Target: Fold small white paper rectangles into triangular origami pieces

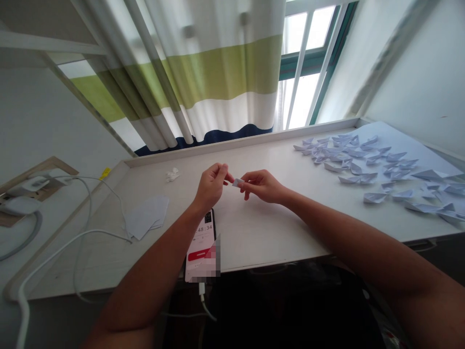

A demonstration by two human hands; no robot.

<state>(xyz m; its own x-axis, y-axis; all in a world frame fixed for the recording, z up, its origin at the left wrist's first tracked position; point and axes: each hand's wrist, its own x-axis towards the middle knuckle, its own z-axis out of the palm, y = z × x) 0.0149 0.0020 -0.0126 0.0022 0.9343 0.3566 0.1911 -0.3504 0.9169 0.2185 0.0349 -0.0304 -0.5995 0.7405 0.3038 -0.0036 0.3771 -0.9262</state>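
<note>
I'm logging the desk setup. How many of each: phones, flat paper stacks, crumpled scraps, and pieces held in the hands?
Phone: 1
Flat paper stack: 1
Crumpled scrap: 1
Piece held between left hand and right hand: 1
Total: 4

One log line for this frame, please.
left hand + right hand: pinching small folded paper piece | above table | folded pieces right

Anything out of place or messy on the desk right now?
One thing stands out: the phone overhangs the desk's front edge, its cable dangling below. A small crumpled white scrap lies alone near the back. The folded paper pieces are scattered loosely, the flat sheets fanned unevenly.
</note>
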